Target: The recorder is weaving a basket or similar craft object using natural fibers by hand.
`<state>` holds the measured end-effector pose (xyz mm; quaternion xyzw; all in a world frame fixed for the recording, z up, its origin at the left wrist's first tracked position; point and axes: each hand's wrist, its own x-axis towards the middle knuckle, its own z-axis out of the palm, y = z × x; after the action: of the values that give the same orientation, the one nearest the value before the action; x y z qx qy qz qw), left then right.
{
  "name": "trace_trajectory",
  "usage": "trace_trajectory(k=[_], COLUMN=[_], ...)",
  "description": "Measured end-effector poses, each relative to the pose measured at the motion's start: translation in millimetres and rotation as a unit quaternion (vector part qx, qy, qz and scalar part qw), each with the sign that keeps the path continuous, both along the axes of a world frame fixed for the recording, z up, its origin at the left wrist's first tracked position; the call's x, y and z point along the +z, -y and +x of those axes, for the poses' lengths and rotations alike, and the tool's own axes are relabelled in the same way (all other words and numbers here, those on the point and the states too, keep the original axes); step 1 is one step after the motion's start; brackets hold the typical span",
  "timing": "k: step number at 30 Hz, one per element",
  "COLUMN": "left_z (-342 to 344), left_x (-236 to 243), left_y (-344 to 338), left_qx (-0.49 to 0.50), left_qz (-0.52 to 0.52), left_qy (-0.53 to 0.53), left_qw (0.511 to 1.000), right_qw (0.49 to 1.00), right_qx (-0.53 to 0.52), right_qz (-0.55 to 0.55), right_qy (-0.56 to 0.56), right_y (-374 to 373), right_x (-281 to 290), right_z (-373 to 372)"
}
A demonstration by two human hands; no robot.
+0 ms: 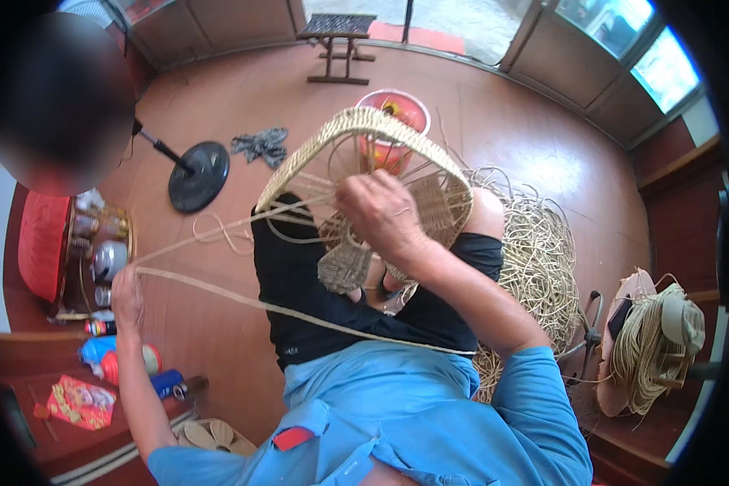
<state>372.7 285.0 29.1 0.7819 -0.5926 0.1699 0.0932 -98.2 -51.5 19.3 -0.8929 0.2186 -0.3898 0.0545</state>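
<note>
A round piece of basketwork (368, 121), with a thick braided rim, thin spokes and flat woven petal-like panels, leans upright between my knees. My right hand (381, 212) is closed over its inner spokes; the fingertips are partly hidden. Out to the left, my left hand (128, 298) is closed on a pale straw-coloured cord (211, 293). One length of that cord runs taut from the left hand to the basketwork beside my right fingers. The other length hangs slacker and crosses my lap toward the right.
A large heap of loose cord (539, 267) lies right of my legs, near a cord-wound spool (644, 348). Ahead stand a red basin (417, 113) and a low stool (338, 49). A round black stand base (198, 176) and grey cloth (261, 146) lie left.
</note>
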Motion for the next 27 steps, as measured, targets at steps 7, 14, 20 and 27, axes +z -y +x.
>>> trace_trajectory(k=[7,14,20,27], left_z=[38.2,168.0,238.3,-30.6], left_x=[2.4,60.7,121.8,-12.9], left_y=[-49.1,-203.8,-224.3,-7.4], left_qx=[0.002,0.256,0.378,0.129], left_qz=[-0.004,0.024,0.359,0.047], left_qy=[0.041,-0.163,0.105,-0.323], left_qw=[0.999,0.953,0.847,0.937], right_qw=[0.994,0.993,0.989,0.99], right_qx=[-0.026,-0.098,-0.106,-0.134], right_qz=[0.095,0.041,0.019,0.046], right_qy=[0.049,0.055,0.105,-0.017], right_y=[-0.2,-4.7,-1.8,-14.5], right_x=[-4.6,4.8,-6.2,-3.4], right_z=[14.6,31.8,36.7,48.5])
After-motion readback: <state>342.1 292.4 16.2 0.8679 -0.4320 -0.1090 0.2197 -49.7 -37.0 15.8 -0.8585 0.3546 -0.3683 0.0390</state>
